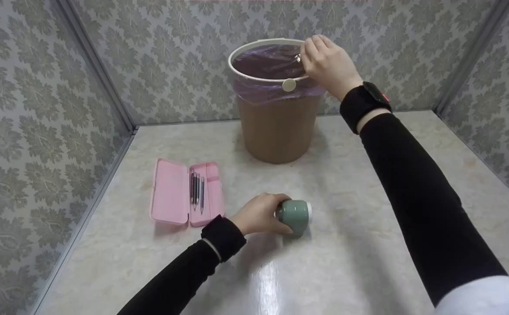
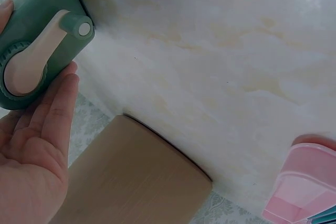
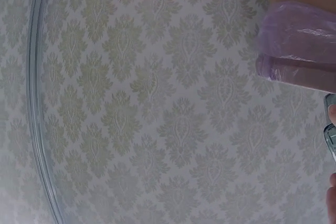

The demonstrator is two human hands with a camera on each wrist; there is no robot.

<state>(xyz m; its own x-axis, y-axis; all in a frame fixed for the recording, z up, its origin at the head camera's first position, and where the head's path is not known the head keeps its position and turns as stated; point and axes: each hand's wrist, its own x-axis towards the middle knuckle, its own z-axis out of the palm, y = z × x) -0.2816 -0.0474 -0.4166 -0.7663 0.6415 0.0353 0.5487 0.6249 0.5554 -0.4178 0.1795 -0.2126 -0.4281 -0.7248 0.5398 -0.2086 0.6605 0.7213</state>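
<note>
My left hand (image 1: 259,214) grips a green crank pencil sharpener (image 1: 296,216) on the table, thumb and fingers on opposite sides. In the left wrist view, the sharpener's pale crank arm (image 2: 39,51) shows. My right hand (image 1: 331,65) is raised at the right rim of a brown trash bin (image 1: 276,127), which has a purple bag (image 1: 263,94) as liner. Its fingers pinch a small clear plastic piece (image 3: 331,135), apparently the sharpener's shavings drawer, over the bin's mouth. Most of that piece is hidden by the fingers or cut off by the frame.
An open pink pencil case (image 1: 169,192) lies left of the sharpener, with several pencils (image 1: 196,188) in its right half. The bin stands at the back, close to the patterned wall (image 1: 171,65). Patterned panels also close off both sides.
</note>
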